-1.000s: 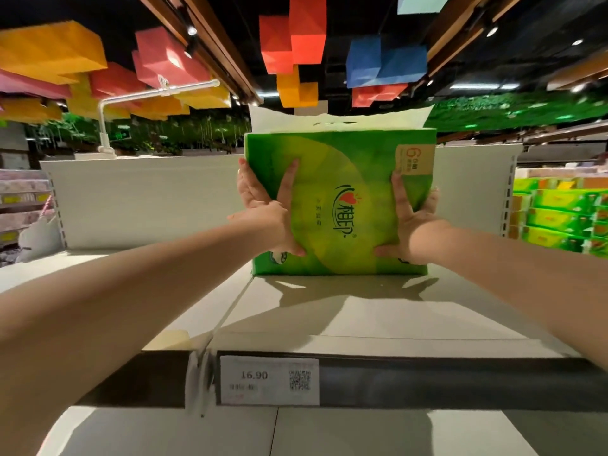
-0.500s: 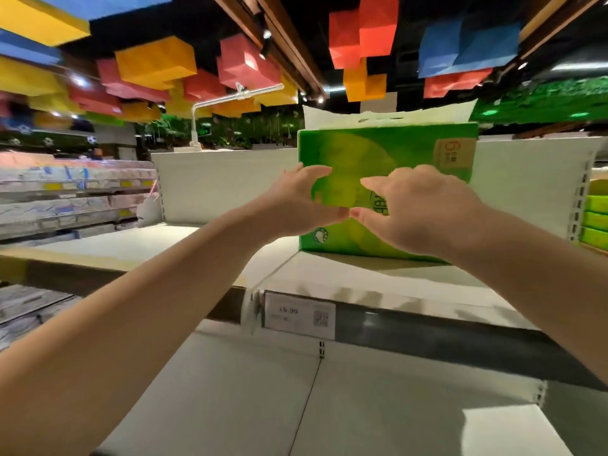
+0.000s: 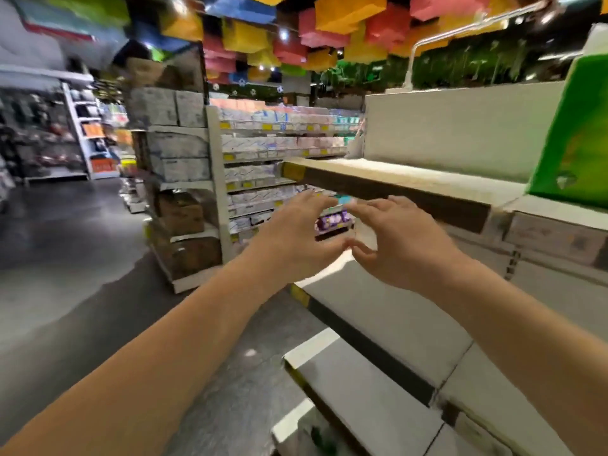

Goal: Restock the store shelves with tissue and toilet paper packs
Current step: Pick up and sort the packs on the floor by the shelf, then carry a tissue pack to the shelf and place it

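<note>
The scene is a store aisle with a dark, glossy floor (image 3: 75,232) running off beyond the left hand, and a ceiling hung with coloured blocks (image 3: 329,24) in red, yellow, orange and blue. Two bare hands are raised side by side in mid-air, near each other but holding nothing: the left hand (image 3: 296,240) has its fingers loosely spread and a little bent, and the right hand (image 3: 399,245) likewise has relaxed, slightly curled fingers. Above and to the right of the right hand, one green tissue pack (image 3: 572,133) stands upright on the top shelf (image 3: 427,182), a pale board with a dark front edge, well apart from both hands. Under the hands, three lower shelves (image 3: 378,304) step down in pale grey. On the top shelf's front rail, right of the right hand, hangs one price tag (image 3: 552,236), too blurred to read. Beyond the fingertips stands a far shelving unit (image 3: 263,166) crowded with pale packs, too smeared to count, and left of it a stack of what seem to be cartons (image 3: 177,153).
</note>
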